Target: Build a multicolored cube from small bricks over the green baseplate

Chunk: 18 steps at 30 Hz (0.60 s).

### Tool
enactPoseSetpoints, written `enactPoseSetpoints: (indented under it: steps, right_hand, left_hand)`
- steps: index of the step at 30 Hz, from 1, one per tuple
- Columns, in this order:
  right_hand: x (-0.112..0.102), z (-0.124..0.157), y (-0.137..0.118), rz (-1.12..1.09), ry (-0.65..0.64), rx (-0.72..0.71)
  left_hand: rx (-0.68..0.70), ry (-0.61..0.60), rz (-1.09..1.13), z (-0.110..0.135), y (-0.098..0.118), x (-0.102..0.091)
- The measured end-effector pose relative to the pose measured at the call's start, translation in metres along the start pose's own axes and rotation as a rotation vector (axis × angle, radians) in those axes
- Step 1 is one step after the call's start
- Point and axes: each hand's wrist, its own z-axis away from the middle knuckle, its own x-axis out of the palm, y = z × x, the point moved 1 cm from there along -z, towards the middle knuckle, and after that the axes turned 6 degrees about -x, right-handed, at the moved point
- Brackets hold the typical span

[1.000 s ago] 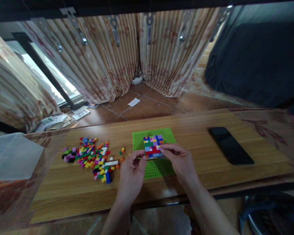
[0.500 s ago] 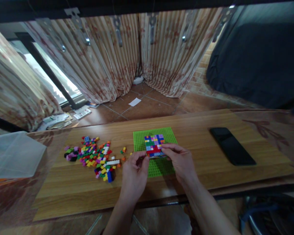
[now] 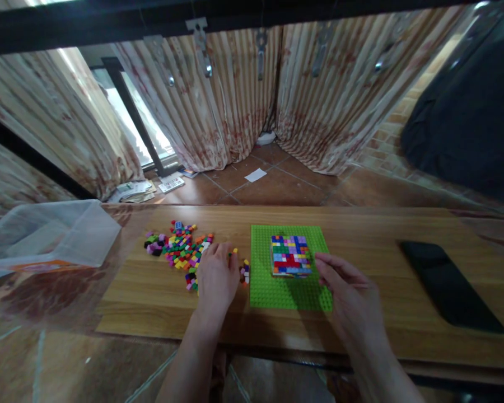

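A block built of many coloured toy bricks (image 3: 291, 256) stands on the green baseplate (image 3: 265, 294). Just right of this block is my right hand (image 3: 353, 288), its fingers loosely stretched towards it, with nothing visible in them. My left hand (image 3: 217, 274) hovers at the right edge of a pile of loose bricks (image 3: 185, 250), its thumb apart from the other fingers. Its fingertips are partly hidden, and I see no brick in its grip. A few small bricks (image 3: 245, 271) lie between my left hand and the baseplate.
A black phone (image 3: 451, 285) lies on the right of the wooden table (image 3: 159, 313). A translucent plastic bin (image 3: 96, 232) is at the left end. Beyond the table are striped curtains (image 3: 218, 112) and papers (image 3: 132, 191) on the tiled floor.
Both hands have come off the brick block. My left hand has moved left to the loose bricks, my right hand slightly away to the right. The camera view has turned left.
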Motion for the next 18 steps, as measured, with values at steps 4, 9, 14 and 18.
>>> enactPoseSetpoints:
  steps: [4, 9, 14, 18]
  right_hand:
    - [-0.0013, 0.0004, 0.0013, 0.006, -0.019, 0.019]
    - [-0.0051, -0.0006, 0.0027, 0.03, -0.033, -0.014]
    - [-0.0021, 0.0008, 0.0007, 0.023, -0.049, -0.028]
    - [0.0025, 0.0033, -0.0044, 0.04, -0.036, -0.067]
  left_hand:
    - [0.044, -0.058, -0.048, -0.0039, 0.0027, 0.0069]
    - [0.052, -0.104, -0.067, -0.0046, 0.007, 0.0102]
    - [0.054, -0.123, -0.031, -0.0029, 0.0082, 0.0095]
    - [0.022, -0.082, 0.232, -0.0034, 0.009, 0.004]
